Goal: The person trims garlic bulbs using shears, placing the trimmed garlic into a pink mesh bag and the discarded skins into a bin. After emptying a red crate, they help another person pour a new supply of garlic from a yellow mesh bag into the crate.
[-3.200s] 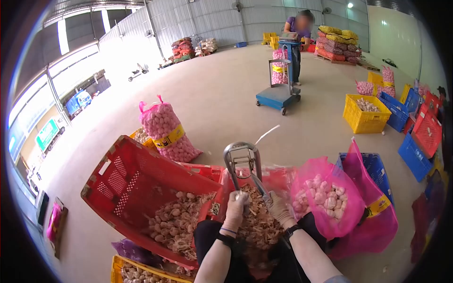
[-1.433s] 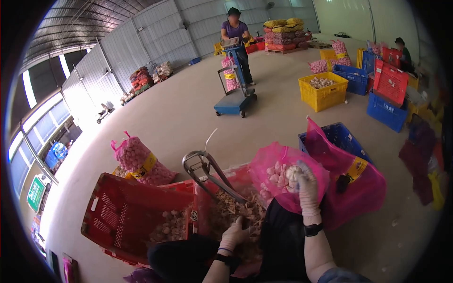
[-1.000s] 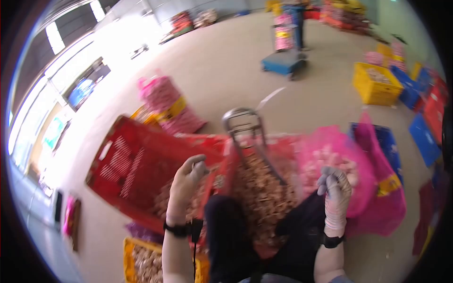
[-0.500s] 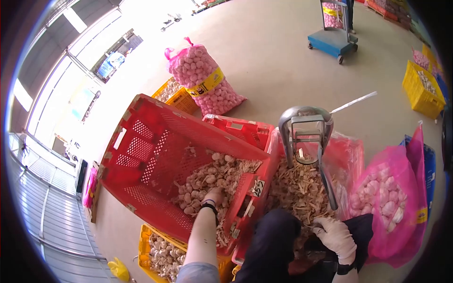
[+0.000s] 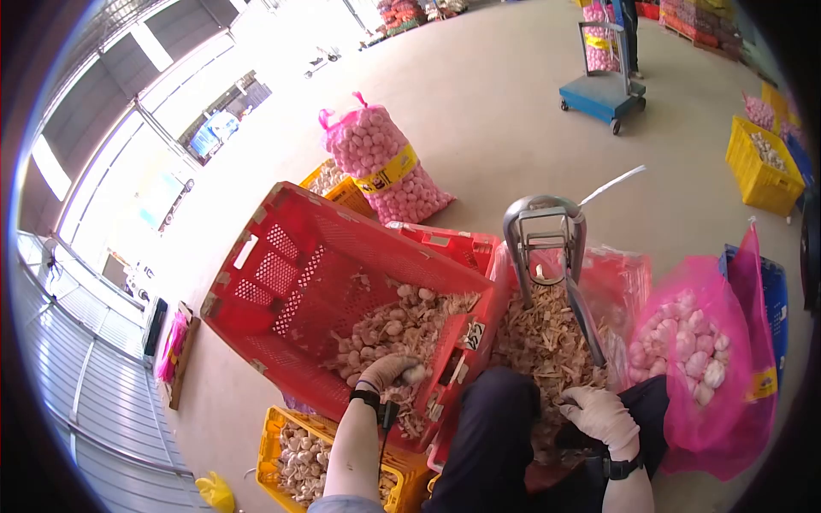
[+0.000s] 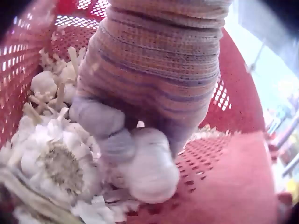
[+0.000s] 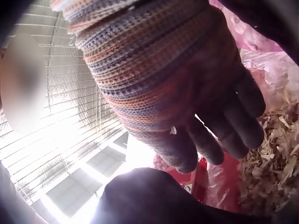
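My gloved left hand [image 5: 382, 373] is inside the tilted red crate [image 5: 359, 248], gripping a garlic bulb [image 6: 152, 168] between its curled fingers and thumb. More garlic bulbs [image 6: 58, 163], with dry stems and roots, lie beside it in the left wrist view. My gloved right hand [image 5: 601, 416] hangs by the right thigh, fingers loosely bent and holding nothing; the right wrist view shows those fingers [image 7: 208, 144] spread. In front of it a metal tool [image 5: 584, 321] with a looped frame and a long lever stands over dry stem clippings [image 5: 547, 346].
At the right an open pink mesh bag [image 5: 735, 316] holds trimmed garlic, against a blue crate [image 5: 776, 299]. A yellow crate [image 5: 272, 462] of garlic sits at lower left. Beyond the red crate stands a full pink garlic sack [image 5: 380, 162]. A blue platform scale [image 5: 603, 94] is farther off.
My left hand has gone from above the knee into the red crate and now lifts out a garlic bulb. My right hand has moved from the mesh bag to the right thigh.
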`<state>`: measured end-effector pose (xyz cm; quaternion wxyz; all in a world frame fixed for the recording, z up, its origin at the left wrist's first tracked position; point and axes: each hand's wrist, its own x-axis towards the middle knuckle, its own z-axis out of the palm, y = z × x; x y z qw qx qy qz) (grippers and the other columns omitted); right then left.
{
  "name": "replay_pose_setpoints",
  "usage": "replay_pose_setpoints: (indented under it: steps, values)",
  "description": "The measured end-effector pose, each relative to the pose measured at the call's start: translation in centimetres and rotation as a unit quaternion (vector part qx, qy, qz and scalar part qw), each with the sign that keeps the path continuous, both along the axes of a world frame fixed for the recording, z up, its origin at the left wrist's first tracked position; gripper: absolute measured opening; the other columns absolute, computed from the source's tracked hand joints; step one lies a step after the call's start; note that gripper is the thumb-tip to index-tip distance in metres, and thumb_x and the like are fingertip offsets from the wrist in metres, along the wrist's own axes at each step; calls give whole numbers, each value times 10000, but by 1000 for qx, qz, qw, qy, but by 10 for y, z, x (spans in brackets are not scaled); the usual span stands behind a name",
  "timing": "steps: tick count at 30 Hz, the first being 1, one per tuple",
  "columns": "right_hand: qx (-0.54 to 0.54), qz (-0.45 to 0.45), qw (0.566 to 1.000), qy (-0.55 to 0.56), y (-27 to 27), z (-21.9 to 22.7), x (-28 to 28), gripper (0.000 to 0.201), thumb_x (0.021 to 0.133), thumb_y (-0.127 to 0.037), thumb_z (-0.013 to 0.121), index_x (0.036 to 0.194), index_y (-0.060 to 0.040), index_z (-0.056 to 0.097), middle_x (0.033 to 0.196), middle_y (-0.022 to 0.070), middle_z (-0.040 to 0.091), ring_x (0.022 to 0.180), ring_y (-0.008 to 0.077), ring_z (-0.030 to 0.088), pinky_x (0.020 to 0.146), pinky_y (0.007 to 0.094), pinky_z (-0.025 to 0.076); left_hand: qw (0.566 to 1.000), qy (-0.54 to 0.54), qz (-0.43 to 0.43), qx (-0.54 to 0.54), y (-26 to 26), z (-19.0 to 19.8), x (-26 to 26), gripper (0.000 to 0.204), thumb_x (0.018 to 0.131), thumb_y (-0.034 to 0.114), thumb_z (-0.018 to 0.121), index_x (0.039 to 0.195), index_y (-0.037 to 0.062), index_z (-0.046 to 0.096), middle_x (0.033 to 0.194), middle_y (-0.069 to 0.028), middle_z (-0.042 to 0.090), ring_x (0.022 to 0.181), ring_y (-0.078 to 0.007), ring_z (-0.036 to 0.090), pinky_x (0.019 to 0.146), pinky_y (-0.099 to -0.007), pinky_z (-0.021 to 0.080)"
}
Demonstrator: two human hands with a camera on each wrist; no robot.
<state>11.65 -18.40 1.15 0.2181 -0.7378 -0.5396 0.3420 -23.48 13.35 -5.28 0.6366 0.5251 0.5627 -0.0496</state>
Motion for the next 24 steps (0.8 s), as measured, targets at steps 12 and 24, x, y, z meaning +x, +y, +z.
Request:
replay_pose_setpoints:
  steps: [12, 24]
  values:
    - [385, -99, 864, 309, 29, 60, -58, 550, 832, -74, 731, 1322, -13, 487, 1243, 117, 550, 1049, 175, 583, 932, 313, 476, 896, -370, -76, 233, -158, 138, 194, 116, 999, 138, 515, 962, 71, 603, 851, 41, 558, 757, -60, 505, 681, -213, 454]
    - [380, -150, 897, 170, 0, -12, -22, 204, 979, -167, 503, 1070, -23, 616, 983, 36, 623, 929, 149, 590, 907, 267, 467, 845, -395, -84, 352, -269, 107, 217, 340, 987, 266, 583, 1265, 85, 507, 1098, -7, 600, 1038, -126, 571, 919, -282, 464]
